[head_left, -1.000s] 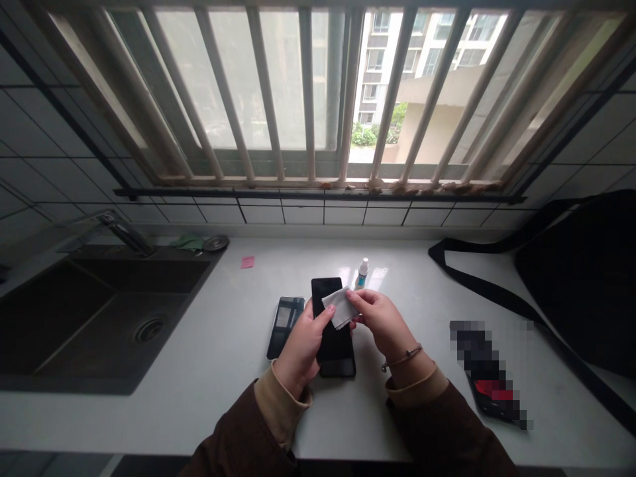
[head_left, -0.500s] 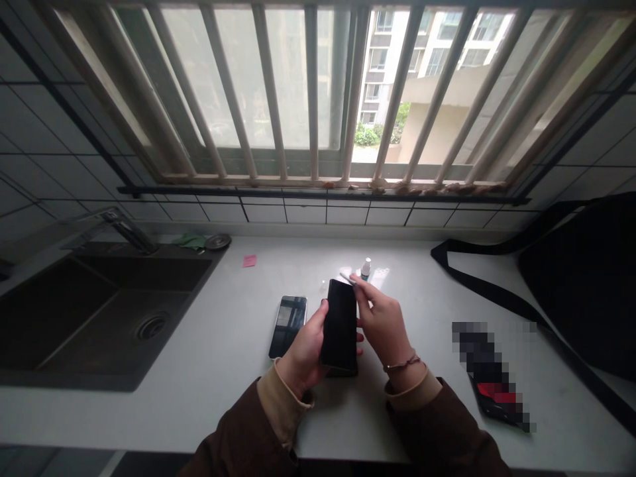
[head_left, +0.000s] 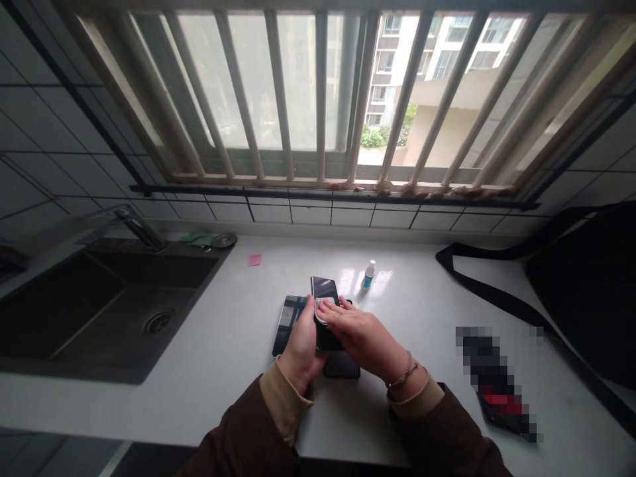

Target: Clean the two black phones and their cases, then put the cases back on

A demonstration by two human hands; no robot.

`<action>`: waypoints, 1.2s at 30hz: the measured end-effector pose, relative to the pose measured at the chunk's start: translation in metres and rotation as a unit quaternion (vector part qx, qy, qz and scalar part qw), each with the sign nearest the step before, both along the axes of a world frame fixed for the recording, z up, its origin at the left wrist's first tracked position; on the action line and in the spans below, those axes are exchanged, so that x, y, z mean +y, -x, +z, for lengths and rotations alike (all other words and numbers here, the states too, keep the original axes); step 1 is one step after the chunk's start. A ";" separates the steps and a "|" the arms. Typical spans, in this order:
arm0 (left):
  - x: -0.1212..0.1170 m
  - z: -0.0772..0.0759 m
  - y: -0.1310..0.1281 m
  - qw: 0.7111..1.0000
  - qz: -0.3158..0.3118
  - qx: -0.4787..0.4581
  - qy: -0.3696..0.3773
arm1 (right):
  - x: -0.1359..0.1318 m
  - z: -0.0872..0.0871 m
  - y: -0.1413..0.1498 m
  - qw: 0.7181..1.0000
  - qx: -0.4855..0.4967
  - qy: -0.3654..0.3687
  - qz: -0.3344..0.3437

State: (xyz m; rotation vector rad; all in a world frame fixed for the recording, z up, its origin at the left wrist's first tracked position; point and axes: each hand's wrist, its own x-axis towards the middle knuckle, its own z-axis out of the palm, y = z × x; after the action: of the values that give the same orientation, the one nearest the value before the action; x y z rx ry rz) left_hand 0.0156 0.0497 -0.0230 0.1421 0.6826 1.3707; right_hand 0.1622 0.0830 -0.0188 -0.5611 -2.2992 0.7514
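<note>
My left hand (head_left: 302,348) grips a black phone (head_left: 326,339) along its side, its glossy face up. Across that face lies my right hand (head_left: 365,336), fingers stretched, pressing a folded whitish cloth (head_left: 324,301) against the glass. Most of the cloth is hidden under the fingers. Below the held phone, a second dark, flat phone-like thing (head_left: 342,366) rests on the counter, largely covered. Left of my left hand lies another phone (head_left: 287,326) with a light edge and a reflection on its screen. A small white bottle (head_left: 368,275) stands upright beyond my right hand.
A pink paper square (head_left: 254,260) lies on the white counter (head_left: 223,391). At left is a dark sink (head_left: 114,331) with a faucet (head_left: 142,228) and a green cloth (head_left: 197,238). A black bag (head_left: 586,291) with its strap and a blurred dark object (head_left: 497,384) lie right.
The cloth first lay between both hands, then went to the phone's upper edge in my right hand. Now it is pressed flat on the screen, and the held phone is tilted differently.
</note>
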 end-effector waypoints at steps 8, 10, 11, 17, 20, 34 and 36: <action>0.001 0.006 0.011 0.999 -0.023 0.005 0.023 | -0.011 0.032 -0.010 0.965 0.056 0.248 0.062; 0.000 0.008 0.011 1.000 -0.022 0.012 0.014 | -0.009 0.031 -0.009 0.933 0.102 0.344 0.017; 0.000 0.008 0.010 1.000 -0.024 0.016 0.005 | -0.006 0.029 -0.008 0.910 0.142 0.388 -0.016; -0.006 0.015 0.008 0.992 -0.114 0.056 -0.002 | 0.014 0.011 -0.007 0.776 0.375 0.445 -0.243; -0.010 0.017 0.006 0.982 -0.178 0.058 0.015 | 0.014 0.010 -0.012 0.840 0.307 0.288 -0.342; -0.005 0.011 -0.002 0.998 -0.032 -0.012 -0.050 | -0.003 -0.002 0.003 0.994 0.064 -0.009 -0.089; -0.002 0.012 0.000 1.000 0.007 -0.012 -0.016 | -0.007 0.000 0.005 0.997 0.063 -0.006 -0.035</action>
State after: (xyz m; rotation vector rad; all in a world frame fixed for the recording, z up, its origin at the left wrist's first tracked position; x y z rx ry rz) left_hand 0.0157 0.0474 -0.0110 0.1462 0.6423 1.3951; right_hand 0.1569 0.0764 -0.0192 -0.5695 -2.1559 0.7188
